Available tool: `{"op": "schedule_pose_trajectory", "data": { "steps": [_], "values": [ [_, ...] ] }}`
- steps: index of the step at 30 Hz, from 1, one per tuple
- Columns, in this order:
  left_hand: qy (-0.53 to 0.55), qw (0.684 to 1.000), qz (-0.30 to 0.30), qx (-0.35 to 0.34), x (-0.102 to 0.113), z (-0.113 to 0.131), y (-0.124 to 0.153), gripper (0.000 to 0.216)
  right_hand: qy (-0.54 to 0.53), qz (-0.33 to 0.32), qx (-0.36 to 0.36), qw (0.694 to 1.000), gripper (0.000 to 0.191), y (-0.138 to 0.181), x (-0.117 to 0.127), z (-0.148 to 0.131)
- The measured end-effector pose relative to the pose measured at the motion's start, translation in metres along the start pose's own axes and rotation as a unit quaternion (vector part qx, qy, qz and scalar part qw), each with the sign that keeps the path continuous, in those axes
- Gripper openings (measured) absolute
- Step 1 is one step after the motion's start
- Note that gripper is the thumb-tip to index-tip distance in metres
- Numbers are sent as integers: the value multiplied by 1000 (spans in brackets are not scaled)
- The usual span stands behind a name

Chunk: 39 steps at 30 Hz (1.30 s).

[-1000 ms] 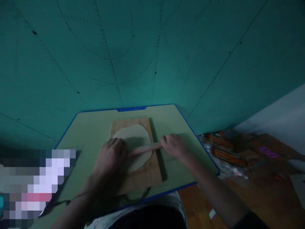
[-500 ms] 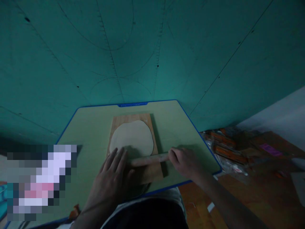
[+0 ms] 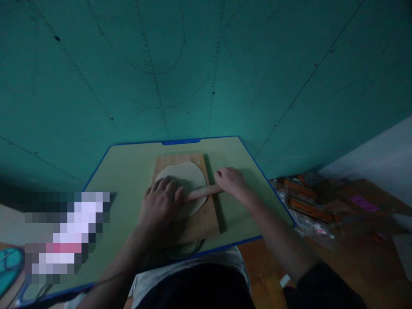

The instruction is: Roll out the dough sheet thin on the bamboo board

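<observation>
Between my two hands: the rolling pin (image 3: 202,193), lying across the near half of the dough (image 3: 188,175). The dough is a flat pale round on the wooden board (image 3: 206,223), and its far edge reaches just past my fingertips.

Left hand (image 3: 162,202): open, palm down, fingers spread flat over the pin's left end and onto the dough. Right hand (image 3: 232,182): draped over the pin's right end, fingers bent. Whether it truly grips or only presses, I cannot tell.

Risks, as I judge them:
- The left palm touches the dough as well as the pin. It could drag or crease the sheet.
- The pin sits slightly askew, right end farther from me. Uneven pressure would thin one side.
- The round nearly fills the board on the side of my left hand. A push that way could take it over the edge onto the counter (image 3: 128,180).
- The board lies loose on the counter and could slide under a hard stroke.

Around:
- Below my left wrist, at the counter's near edge, a dark loop (image 3: 186,252) shows under the board. Too dim to identify.
- Well off past my right forearm, orange packets (image 3: 302,198) lie scattered on the floor (image 3: 354,257).
- Beyond both hands, a teal wall (image 3: 206,64) with drawn lines.
- Nothing stands between my hands and the dough.
</observation>
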State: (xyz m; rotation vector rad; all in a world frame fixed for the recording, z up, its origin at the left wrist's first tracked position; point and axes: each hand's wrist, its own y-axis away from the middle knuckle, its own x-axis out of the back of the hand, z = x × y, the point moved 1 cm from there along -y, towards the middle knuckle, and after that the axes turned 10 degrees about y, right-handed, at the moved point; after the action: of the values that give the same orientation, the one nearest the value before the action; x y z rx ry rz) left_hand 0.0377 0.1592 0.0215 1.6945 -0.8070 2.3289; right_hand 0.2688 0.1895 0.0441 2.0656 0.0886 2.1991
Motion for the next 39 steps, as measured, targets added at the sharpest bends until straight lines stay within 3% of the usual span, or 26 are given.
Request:
{"op": "schedule_pose_trajectory", "data": {
  "steps": [4,7,10,15,19,39],
  "values": [
    [-20,997,40,-64,-3,9,37,44,-11,4,47,999,34,33,-20,9],
    [1,994,50,-96,-7,20,71,43,-74,75,99,990,34,67,-44,20],
    [30,995,57,-72,-8,30,89,42,-151,145,133,969,32,90,-60,26],
    [73,992,82,-68,-6,35,87,36,-233,195,90,949,31,102,-66,22],
    [84,990,97,-60,-7,35,84,34,-261,194,56,944,31,101,-67,19],
    [107,987,112,-43,-8,37,90,33,-262,197,16,945,37,96,-69,18]
  ]
}}
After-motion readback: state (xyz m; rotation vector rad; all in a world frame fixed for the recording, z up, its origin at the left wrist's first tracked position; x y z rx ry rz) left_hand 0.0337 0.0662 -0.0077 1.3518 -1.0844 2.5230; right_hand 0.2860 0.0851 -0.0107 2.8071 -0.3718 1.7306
